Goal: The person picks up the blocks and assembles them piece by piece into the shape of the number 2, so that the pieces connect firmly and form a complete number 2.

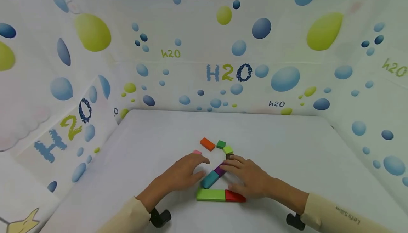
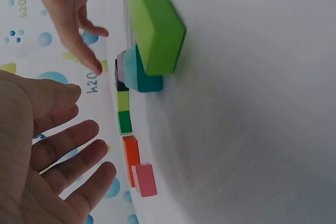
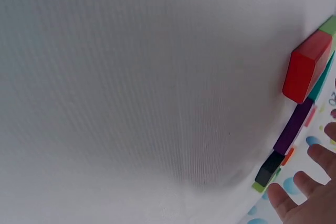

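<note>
Coloured blocks lie on the white table in the outline of a figure 2. Its top curve holds a pink block [image 1: 197, 152], an orange block [image 1: 208, 144], a dark green block [image 1: 221, 144], a small lime block [image 1: 227, 149] and a black block [image 2: 121, 75]. A purple block [image 1: 220, 170] and a teal block [image 1: 209, 179] form the slant; a long lime block [image 1: 210, 195] and a red block [image 1: 234, 195] make the base. My left hand [image 1: 183, 172] hovers left of them, fingers spread and holding nothing. Over the right side, my right hand [image 1: 250, 178] has loosely extended fingers, partly covering the black, purple and red blocks.
White table surface [image 1: 165, 130] surrounds the blocks. Behind and along both sides stands a white cloth [image 1: 191, 31] printed with blue and green drops and "H2O". A dark wrist device [image 1: 160, 218] sits on the left wrist, another [image 1: 295, 221] on the right.
</note>
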Action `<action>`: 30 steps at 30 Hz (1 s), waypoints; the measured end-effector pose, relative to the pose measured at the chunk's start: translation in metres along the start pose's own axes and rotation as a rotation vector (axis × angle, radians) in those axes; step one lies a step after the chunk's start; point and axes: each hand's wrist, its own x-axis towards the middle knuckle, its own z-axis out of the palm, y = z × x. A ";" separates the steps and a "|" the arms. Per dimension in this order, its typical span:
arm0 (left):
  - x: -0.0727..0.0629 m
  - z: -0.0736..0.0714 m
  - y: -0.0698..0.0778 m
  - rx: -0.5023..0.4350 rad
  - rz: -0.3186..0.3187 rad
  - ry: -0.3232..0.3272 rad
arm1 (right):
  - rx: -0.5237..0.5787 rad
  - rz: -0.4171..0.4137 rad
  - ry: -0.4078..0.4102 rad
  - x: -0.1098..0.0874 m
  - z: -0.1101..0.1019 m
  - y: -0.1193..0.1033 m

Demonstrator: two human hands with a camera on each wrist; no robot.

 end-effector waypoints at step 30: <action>0.102 -0.009 -0.032 0.044 -0.331 -0.065 | -0.068 -0.044 -0.103 -0.007 0.010 0.001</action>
